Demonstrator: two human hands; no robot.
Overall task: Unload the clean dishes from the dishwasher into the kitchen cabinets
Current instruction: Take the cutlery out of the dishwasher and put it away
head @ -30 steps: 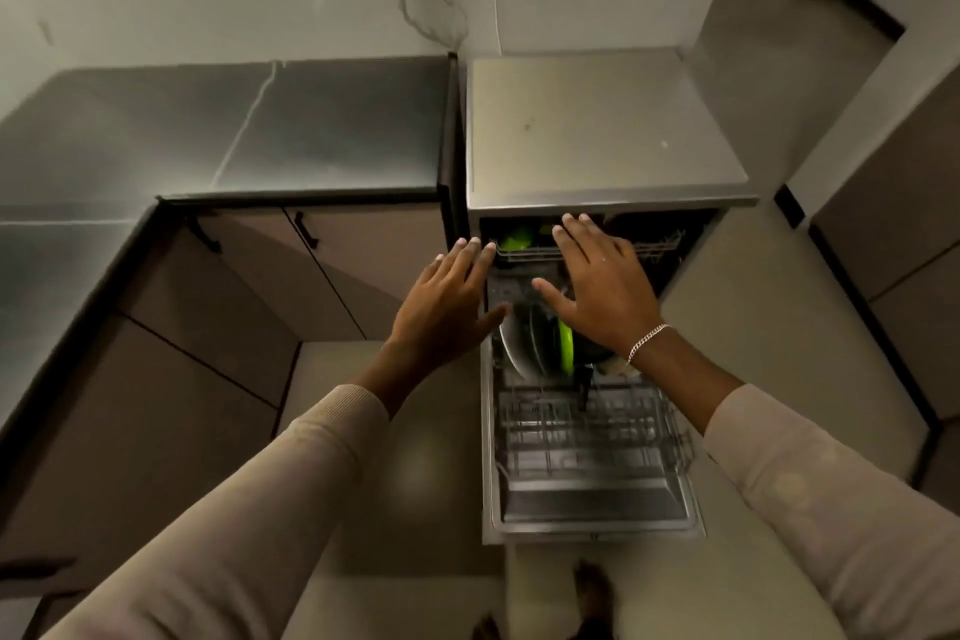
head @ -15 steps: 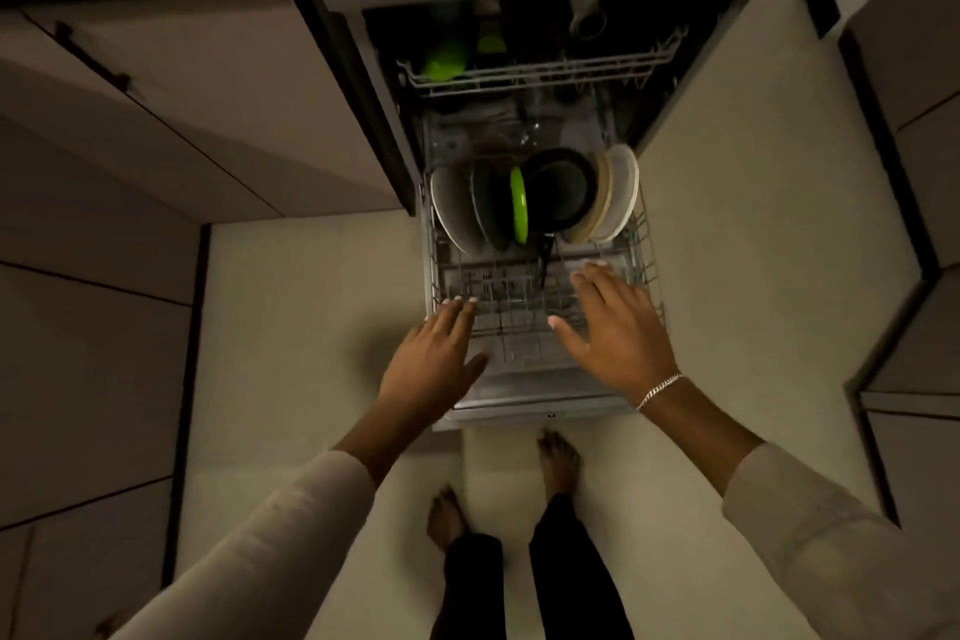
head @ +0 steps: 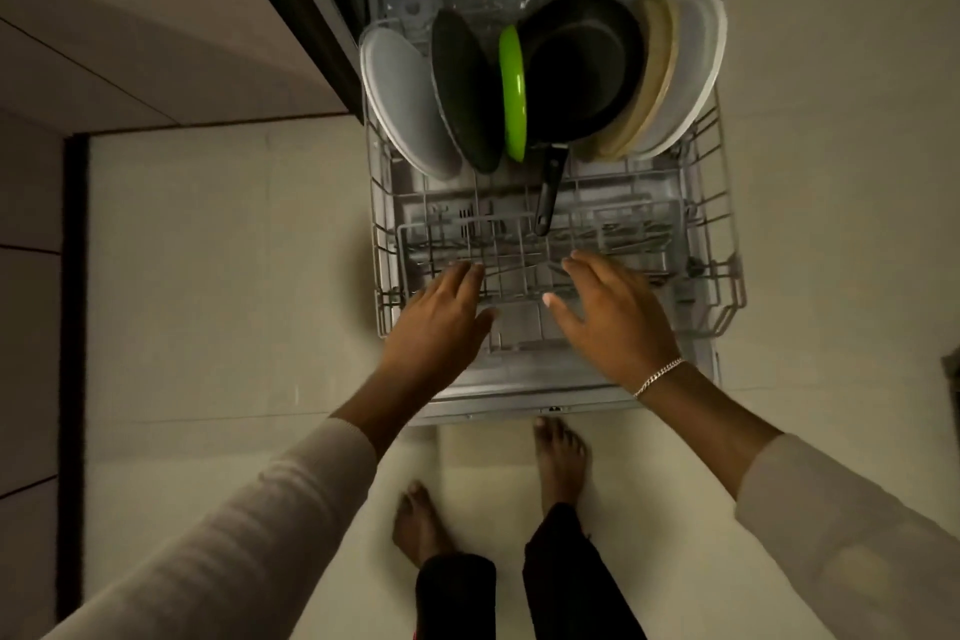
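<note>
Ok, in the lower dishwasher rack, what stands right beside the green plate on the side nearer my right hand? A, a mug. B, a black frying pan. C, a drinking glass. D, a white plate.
B: the black frying pan stands right beside the green plate on the right hand side, its handle pointing toward the front of the lower rack.

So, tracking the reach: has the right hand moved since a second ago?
Yes. The right hand has pulled back from over the plates to the front of the rack, toward the door edge.
</note>
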